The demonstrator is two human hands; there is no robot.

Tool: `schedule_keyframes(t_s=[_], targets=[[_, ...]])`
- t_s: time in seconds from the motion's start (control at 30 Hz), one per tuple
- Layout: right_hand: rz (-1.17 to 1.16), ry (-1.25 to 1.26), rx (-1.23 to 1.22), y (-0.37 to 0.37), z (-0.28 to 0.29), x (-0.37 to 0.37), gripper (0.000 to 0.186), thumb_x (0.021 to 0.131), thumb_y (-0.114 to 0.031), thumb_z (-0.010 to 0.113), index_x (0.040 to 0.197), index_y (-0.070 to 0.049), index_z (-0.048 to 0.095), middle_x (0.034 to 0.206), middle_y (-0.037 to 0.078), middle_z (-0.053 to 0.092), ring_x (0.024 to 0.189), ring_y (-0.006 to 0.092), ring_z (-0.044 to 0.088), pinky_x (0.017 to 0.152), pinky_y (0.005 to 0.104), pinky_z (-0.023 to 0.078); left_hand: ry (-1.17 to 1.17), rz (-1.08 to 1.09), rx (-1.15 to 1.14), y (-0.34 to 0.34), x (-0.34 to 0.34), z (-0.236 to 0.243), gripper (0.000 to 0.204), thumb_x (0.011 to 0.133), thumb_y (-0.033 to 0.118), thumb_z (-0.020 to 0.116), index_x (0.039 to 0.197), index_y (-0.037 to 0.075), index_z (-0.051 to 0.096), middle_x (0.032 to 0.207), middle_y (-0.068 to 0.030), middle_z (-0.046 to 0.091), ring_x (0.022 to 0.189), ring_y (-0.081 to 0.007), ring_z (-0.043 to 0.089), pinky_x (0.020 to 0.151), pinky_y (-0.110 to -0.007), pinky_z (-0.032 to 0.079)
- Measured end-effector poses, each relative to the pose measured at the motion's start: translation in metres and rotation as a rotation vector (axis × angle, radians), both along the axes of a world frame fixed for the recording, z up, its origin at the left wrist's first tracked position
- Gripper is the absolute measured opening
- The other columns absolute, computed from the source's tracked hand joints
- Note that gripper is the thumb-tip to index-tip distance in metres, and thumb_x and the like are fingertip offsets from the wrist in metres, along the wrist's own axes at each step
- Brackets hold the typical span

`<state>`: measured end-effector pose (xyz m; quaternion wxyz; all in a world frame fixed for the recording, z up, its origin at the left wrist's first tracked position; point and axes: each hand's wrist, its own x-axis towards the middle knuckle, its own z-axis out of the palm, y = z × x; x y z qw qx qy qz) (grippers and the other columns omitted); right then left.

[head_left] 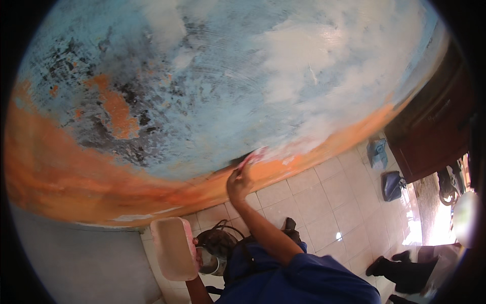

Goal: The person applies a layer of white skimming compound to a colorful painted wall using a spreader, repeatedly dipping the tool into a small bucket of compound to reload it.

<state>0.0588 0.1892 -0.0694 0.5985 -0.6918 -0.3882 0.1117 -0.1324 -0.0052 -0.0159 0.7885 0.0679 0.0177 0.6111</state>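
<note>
right hand grip clenched on scraper against wall; left hand grasping board; bucket below.

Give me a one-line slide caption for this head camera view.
Right hand presses a scraper against a weathered blue-and-orange wall while the left hand holds a flat board.

Weathered wall in patchy blue and white above a worn orange band, pale square-tiled floor, dark brown wooden door at right, bright daylight beyond.
</note>
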Motion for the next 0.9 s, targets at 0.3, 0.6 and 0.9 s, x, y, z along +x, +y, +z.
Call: schedule_keyframes(t_s=[0.3,0.6,0.9], targets=[[0.507,-0.158,-0.140,-0.101,-0.011,0.035,0.054,0.077,0.007,0.049,0.130,0.000,0.045,0.104,0.025,0.061,0.082,0.0372,0.064,0.065,0.0382,0.050,0.011,-0.140,0.101,0.025,-0.002,0.003,0.064,0.085,0.035,0.057,0.133,0.003,0.029,0.125,-0.0253,0.029,0.086,-0.0411,0.050,0.067,-0.053,0.054],[-0.303,0.045,0.140,0.025,-0.025,0.041,0.042,0.084,-0.005,0.051,0.126,0.001,0.048,0.083,0.024,0.059,0.064,0.0318,0.055,0.061,0.0368,0.045,0.063,-0.033,0.039,0.000,-0.010,-0.010,0.064,0.086,0.037,0.056,0.133,0.003,0.030,0.123,-0.0267,0.031,0.083,-0.0417,0.051,0.062,-0.050,0.055],[0.441,-0.017,0.094,-0.082,-0.055,-0.051,0.047,0.080,-0.001,0.053,0.127,0.000,0.048,0.120,0.024,0.054,0.095,0.0344,0.062,0.074,0.0373,0.051,0.104,-0.025,0.116,0.009,-0.013,-0.010,0.071,0.082,0.040,0.059,0.135,0.005,0.026,0.125,-0.0272,0.029,0.084,-0.0441,0.050,0.063,-0.050,0.054]])
